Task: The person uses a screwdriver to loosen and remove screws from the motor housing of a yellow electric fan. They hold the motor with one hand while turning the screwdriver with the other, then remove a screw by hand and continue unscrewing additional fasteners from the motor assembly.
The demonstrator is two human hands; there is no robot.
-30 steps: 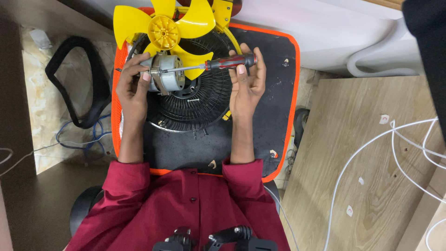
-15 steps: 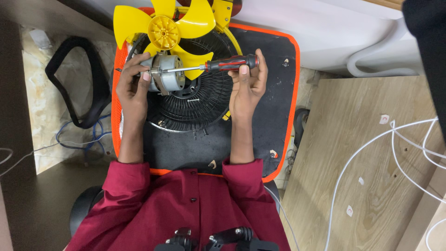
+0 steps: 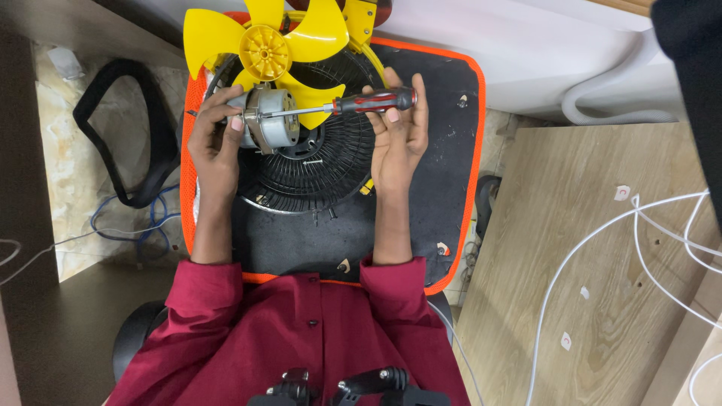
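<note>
My left hand (image 3: 216, 143) grips a silver fan motor (image 3: 265, 126) whose shaft carries a yellow fan blade (image 3: 265, 51). My right hand (image 3: 397, 135) holds a screwdriver (image 3: 353, 105) with a red and black handle, lying level, its metal shaft pointing left to the motor. Under both hands lies a round black fan grille (image 3: 316, 169) on a black mat with an orange border (image 3: 444, 180). My red sleeves show at the bottom.
A yellow fan part (image 3: 359, 16) sits beyond the blade. Small screws (image 3: 442, 248) lie on the mat. A black strap (image 3: 143, 150) and blue cable (image 3: 135, 225) are at left. A wooden board (image 3: 602, 248) with white cables (image 3: 602, 240) lies at right.
The screwdriver has shifted slightly in my right hand, with the handle a little higher; the motor and left hand stay almost in place.
</note>
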